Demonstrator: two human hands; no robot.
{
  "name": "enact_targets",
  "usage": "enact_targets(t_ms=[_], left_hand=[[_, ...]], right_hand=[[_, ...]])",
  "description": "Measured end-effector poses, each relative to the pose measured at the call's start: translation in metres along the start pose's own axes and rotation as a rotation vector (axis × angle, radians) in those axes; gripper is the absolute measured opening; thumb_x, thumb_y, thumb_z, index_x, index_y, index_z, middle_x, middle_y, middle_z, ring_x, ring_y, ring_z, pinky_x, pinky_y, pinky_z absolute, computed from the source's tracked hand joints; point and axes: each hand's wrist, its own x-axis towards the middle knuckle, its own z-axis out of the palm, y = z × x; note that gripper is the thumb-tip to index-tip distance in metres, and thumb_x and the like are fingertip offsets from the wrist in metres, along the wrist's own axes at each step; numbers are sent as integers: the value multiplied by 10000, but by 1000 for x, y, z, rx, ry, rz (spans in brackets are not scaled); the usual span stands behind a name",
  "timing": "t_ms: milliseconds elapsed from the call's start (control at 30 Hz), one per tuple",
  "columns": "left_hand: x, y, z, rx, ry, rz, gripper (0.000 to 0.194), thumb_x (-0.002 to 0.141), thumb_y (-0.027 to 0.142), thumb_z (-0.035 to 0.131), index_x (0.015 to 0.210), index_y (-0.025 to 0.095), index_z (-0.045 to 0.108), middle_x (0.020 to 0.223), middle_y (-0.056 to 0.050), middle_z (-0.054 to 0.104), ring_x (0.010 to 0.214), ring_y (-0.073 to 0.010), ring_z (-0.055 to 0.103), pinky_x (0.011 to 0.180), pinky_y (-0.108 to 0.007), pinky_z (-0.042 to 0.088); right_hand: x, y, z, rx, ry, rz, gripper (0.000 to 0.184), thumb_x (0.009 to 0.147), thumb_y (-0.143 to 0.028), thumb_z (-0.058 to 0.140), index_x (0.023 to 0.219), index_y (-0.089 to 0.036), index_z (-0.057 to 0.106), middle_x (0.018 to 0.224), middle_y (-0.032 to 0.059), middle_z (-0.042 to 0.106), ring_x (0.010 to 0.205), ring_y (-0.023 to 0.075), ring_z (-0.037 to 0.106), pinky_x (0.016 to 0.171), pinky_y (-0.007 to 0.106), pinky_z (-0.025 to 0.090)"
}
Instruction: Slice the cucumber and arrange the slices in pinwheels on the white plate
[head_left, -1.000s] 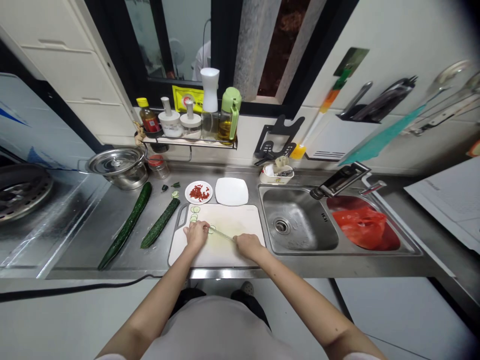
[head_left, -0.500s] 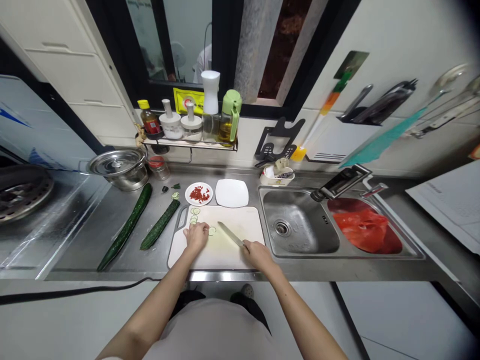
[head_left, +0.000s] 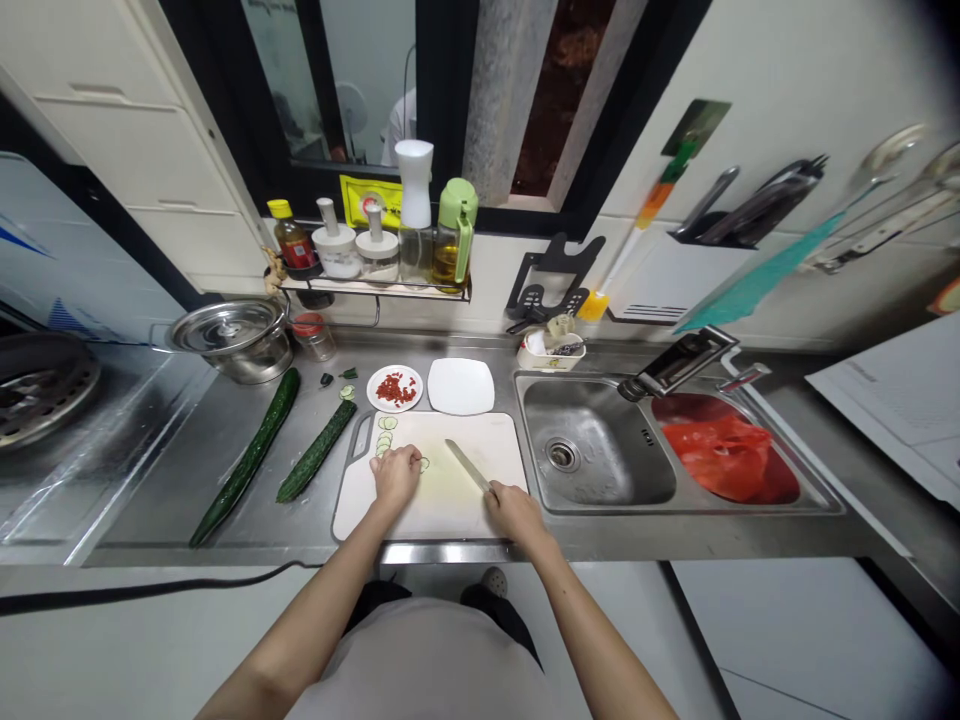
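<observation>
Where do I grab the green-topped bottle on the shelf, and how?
Probably by its long green handle, coming from the front, slightly right. The bottle stands upright with the handle sticking out that way, while the white-topped bottle crowds its left side.

The window had a dark frame and was set in the back wall, with a rough grey surface and a dark reddish area visible at its right-hand part. Pale drawer fronts stood to its left. The wall at right was off-white. A stainless steel counter ran below, above a pale floor. Lighting appeared cool and moderately bright.
</observation>
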Motion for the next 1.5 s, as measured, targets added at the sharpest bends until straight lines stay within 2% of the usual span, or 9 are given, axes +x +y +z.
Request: enact_targets(t_ms=[233,367,500,733,867,1100,1267,1500], left_hand=[[-28,-19,-5,-133,-55,-93,133,797,303,574,866,263,680,864,4,721,944,-213,596,863,-360,283],[-41,-33,-8,-135,-43,-141,142,795,326,579,866,265,687,853,7,722,926,-208,611,851,-345,292],[-44,-44,-12,-126,0,-170,135,794,325,579,854,272,688,849,15,723,911,-204,615,838,-341,299],[-30,-61,-22,-121,111,-260,152,806,328,562,851,266,694,852,-2,721,911,-212,609,857,-358,315],[-23,-65,-24,-62,155,-300,159,797,327,564,854,267,699,902,-22,721,967,-252,581,872,-394,314],[-26,-67,-20,-19,169,-276,200,811,318,534,907,276,705,1074,-54,692,1031,-290,543,875,-429,325],[-12,-57,-26,-79,182,-300,199,804,341,559,926,281,703,1093,-48,681,1049,-285,544,892,-426,339],[31,-31,-32,-83,260,-305,314,830,358,534,1109,303,667,1138,-78,645,1087,-304,524,922,-450,332]], right_hand=[[6,-2,0,17,-24,7,352,951,-306,333,1124,-198,620,1055,127,692,987,229,636,769,296,404],[8,-4,-2,8,-35,-2,346,950,-299,335,1117,-196,619,1047,127,692,975,229,640,761,296,403],[9,-3,-2,11,-30,-6,356,952,-296,318,1111,-192,619,1040,125,692,972,229,640,746,291,402],[9,-3,-3,17,-52,2,362,950,-306,320,1136,-189,608,1051,135,688,968,237,641,742,300,409],[10,-3,-4,18,-57,6,361,954,-307,312,1132,-191,605,1054,134,688,973,233,640,748,302,411],[9,-4,-2,31,-46,11,371,957,-307,306,1137,-188,608,1058,138,687,980,242,640,762,311,416],[11,-5,-2,33,-71,17,370,955,-298,311,1147,-183,605,1071,141,684,985,236,637,769,306,412],[12,-6,-2,26,-65,12,361,953,-299,320,1146,-178,600,1050,136,688,967,228,642,752,296,410]])
